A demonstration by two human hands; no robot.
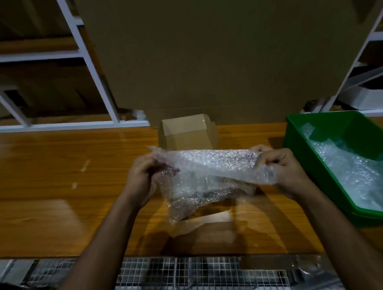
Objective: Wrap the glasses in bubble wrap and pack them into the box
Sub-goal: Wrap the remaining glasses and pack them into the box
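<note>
Above the wooden table (44, 185), the left hand (141, 180) and right hand (282, 169) each pinch an end of a bubble wrap sheet (209, 172) with curled fingers, holding it over the small open cardboard box (187, 134). Something dark shows blurred inside the wrap. More bubble wrap lies in the green bin (340, 123) at right.

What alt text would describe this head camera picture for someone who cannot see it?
Two hands, left and right, hold a bubble wrap bundle above a small open box on a wooden table. A green bin of bubble wrap sits right.
</note>
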